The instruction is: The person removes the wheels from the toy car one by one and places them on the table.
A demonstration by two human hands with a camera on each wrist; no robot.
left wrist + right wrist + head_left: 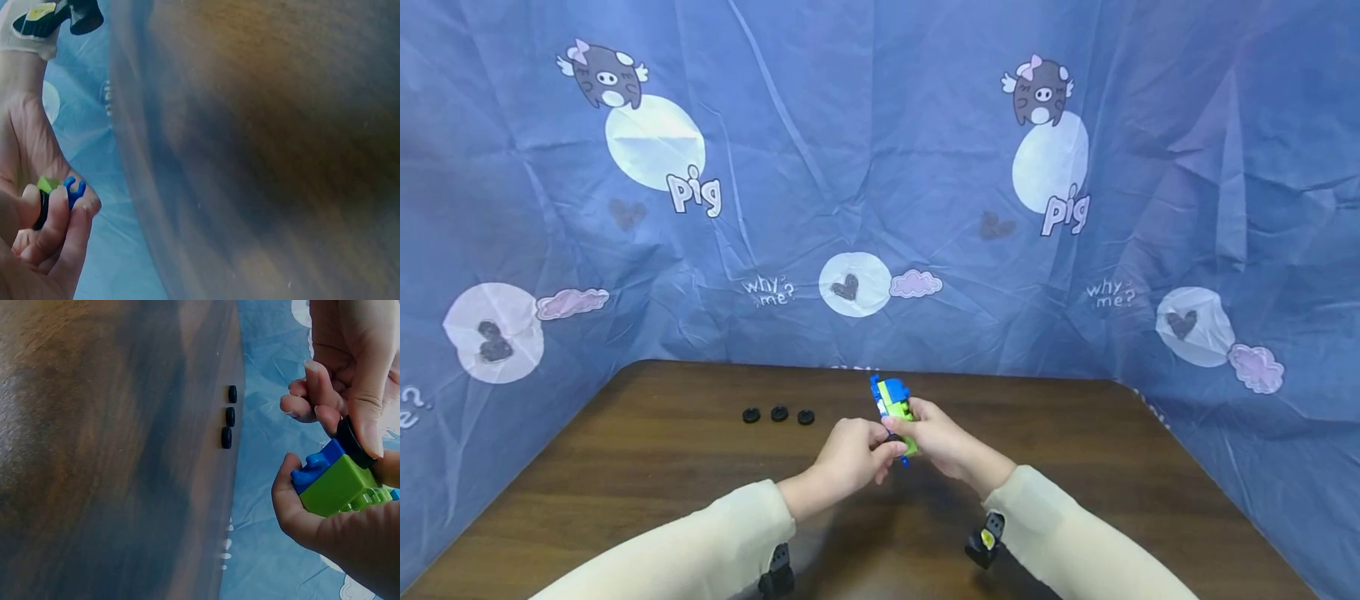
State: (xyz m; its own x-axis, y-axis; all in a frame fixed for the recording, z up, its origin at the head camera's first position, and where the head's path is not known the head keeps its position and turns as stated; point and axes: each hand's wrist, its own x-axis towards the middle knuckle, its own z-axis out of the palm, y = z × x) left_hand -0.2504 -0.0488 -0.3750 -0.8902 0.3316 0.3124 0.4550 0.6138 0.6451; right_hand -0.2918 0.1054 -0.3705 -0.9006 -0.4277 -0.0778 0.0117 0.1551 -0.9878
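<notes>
In the head view, my right hand (946, 435) grips a small blue and lime-green toy vehicle (895, 398) made of plastic blocks, held above the table. My left hand (850, 457) meets it from the left. Thumb and index finger of that hand pinch a black wheel (353, 444) against the toy's side, beside a blue end piece (317, 464), in the right wrist view. Whether the wheel is seated on its axle I cannot tell. The left wrist view shows a blue hook-shaped part (74, 191) poking out between the fingers, with most of the toy hidden.
Three loose black wheels (779, 413) lie in a row on the brown wooden table (662, 467), left of the hands. Behind the table's far edge hangs a blue printed cloth (865, 200), which also closes off both sides.
</notes>
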